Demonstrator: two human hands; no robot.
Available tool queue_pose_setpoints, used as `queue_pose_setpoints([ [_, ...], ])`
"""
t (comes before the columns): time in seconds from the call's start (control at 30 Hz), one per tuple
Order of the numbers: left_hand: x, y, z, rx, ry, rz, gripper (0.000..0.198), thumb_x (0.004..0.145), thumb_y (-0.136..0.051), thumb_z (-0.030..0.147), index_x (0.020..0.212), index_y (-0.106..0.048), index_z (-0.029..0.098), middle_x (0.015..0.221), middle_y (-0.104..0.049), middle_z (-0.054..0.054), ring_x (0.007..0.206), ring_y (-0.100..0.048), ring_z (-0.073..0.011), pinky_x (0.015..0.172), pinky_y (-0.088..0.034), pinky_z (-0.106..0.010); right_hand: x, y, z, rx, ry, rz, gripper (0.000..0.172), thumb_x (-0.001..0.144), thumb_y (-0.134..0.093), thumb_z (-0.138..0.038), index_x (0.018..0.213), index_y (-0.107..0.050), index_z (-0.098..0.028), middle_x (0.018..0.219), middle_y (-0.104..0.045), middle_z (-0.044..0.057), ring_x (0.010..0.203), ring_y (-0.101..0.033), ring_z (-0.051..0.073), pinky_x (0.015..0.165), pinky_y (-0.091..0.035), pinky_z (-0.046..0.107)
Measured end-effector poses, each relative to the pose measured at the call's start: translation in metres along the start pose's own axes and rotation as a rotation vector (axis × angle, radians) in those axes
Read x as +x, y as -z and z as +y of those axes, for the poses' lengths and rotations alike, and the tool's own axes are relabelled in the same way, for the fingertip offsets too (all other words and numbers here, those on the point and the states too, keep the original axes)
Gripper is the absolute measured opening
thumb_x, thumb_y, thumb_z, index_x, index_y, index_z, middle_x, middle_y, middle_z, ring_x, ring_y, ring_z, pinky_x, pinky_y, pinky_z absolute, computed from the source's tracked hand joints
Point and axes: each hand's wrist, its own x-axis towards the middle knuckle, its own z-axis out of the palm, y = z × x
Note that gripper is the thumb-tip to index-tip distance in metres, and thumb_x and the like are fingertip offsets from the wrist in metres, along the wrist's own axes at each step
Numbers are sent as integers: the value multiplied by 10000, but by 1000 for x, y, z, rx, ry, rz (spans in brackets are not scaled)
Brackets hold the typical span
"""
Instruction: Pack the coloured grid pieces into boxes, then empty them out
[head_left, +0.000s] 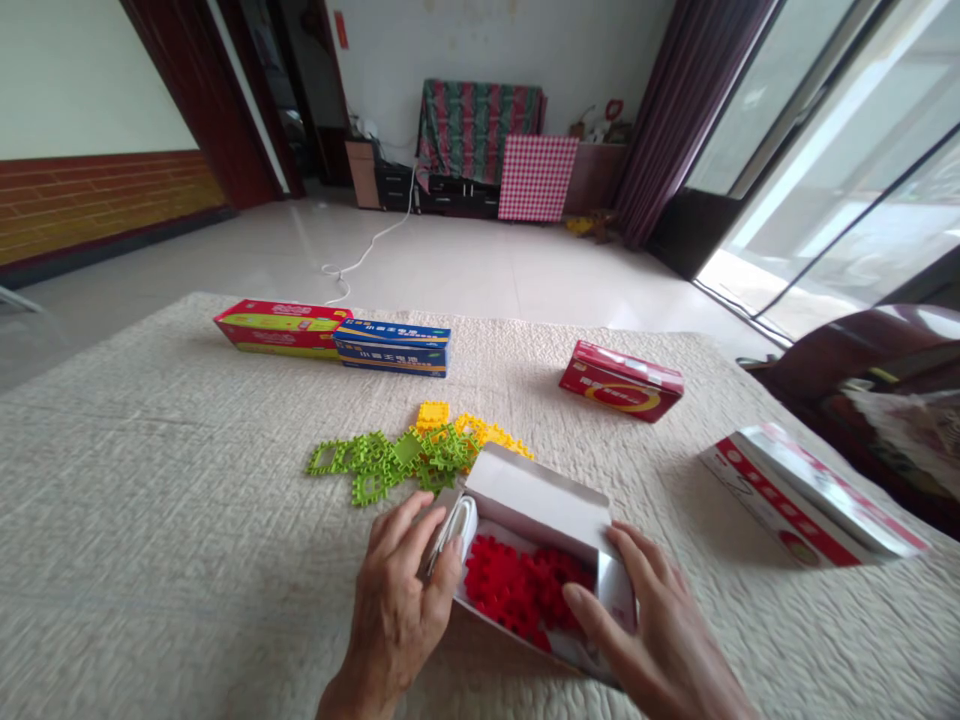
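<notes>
An opened cardboard box (pixel 536 484) with its lid flap raised sits low in the middle of the head view. Red toothed plastic building pieces (pixel 499 580) lie inside it. At its left end is a looped white item (pixel 463 520), perhaps a bundled cord. My left hand (pixel 401 590) grips that end, fingers over the side flap and thumb against the white item. My right hand (pixel 656 610) clasps the right end, with the thumb over the inside and the fingers at the far corner. Green toothed pieces (pixel 407 450) and yellow ones (pixel 433 413) lie in a pile just beyond the box.
A red and yellow-green box (pixel 289 335) touches a blue box (pixel 392 352) at the far left of the quilted cover (pixel 187 480). Farther right are a red box (pixel 621 385) and a white-and-red box (pixel 795 505). Beyond, a white cord (pixel 375 238) trails over the floor.
</notes>
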Motion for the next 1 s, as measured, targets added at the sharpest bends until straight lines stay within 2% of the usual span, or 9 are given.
queue_pose_setpoints([
  [0.13,0,1,12,-15,16,-68,302,866,-578,339,1087,-680,160,1062,-711,-126,987,-672,-246,876,-563,-361,-6,-4,0,-66,30,-6,690,751,-639,-611,1323,-538,-239,1218,-660,171,1066,-649,397,870,-558,591],
  [0.27,2,4,16,-74,103,-96,316,847,-565,301,1112,-668,162,1001,-739,-106,907,-709,-223,793,-588,-319,-10,4,-7,114,26,-49,664,780,-617,-502,1399,-475,-309,1218,-677,113,982,-699,336,790,-614,468],
  [0.43,2,8,7,-97,256,-118,447,818,-537,260,1239,-618,134,960,-758,-95,769,-728,-196,709,-606,-302,-6,33,-22,396,-104,-164,548,854,-530,-453,1374,-529,-281,1092,-727,89,720,-716,221,614,-622,333],
  [0.57,3,14,2,-79,230,-192,597,761,-495,153,1356,-538,142,1062,-747,-106,909,-728,-221,779,-608,-323,-1,50,-19,518,-121,-293,473,836,-569,-440,1293,-630,-332,1096,-743,68,789,-732,246,616,-623,308],
  [0.67,3,18,-1,-77,166,-246,669,716,-457,89,1378,-524,158,1182,-716,-108,1027,-705,-228,880,-583,-334,-2,47,-11,614,-181,-328,459,844,-557,-460,1279,-641,-337,1073,-755,62,814,-739,258,610,-623,322],
  [0.8,2,20,-4,-88,145,-320,666,708,-435,69,1354,-547,180,1264,-681,-89,1114,-672,-221,952,-549,-338,-5,34,11,695,-221,-217,497,851,-558,-477,1319,-591,-313,1231,-701,82,977,-721,265,702,-622,347],
  [0.87,3,21,-5,-97,153,-339,654,718,-434,75,1351,-548,192,1283,-671,-81,1130,-665,-215,960,-543,-333,-2,29,23,599,-166,-166,482,789,-638,-456,1246,-635,-301,1277,-673,95,1044,-695,284,658,-620,324],
  [0.93,3,21,-5,-103,166,-349,647,725,-437,84,1354,-546,190,1287,-669,-81,1136,-663,-215,962,-541,-331,1,27,31,420,-80,-120,404,724,-691,-410,1107,-688,-281,1208,-694,103,973,-706,282,556,-594,291],
  [1.0,4,21,-4,-107,171,-350,635,728,-438,93,1347,-554,177,1290,-667,-86,1159,-651,-221,982,-530,-338,3,28,28,249,-26,-63,260,708,-686,-367,946,-694,-262,1006,-728,84,788,-710,235,490,-551,268],
])
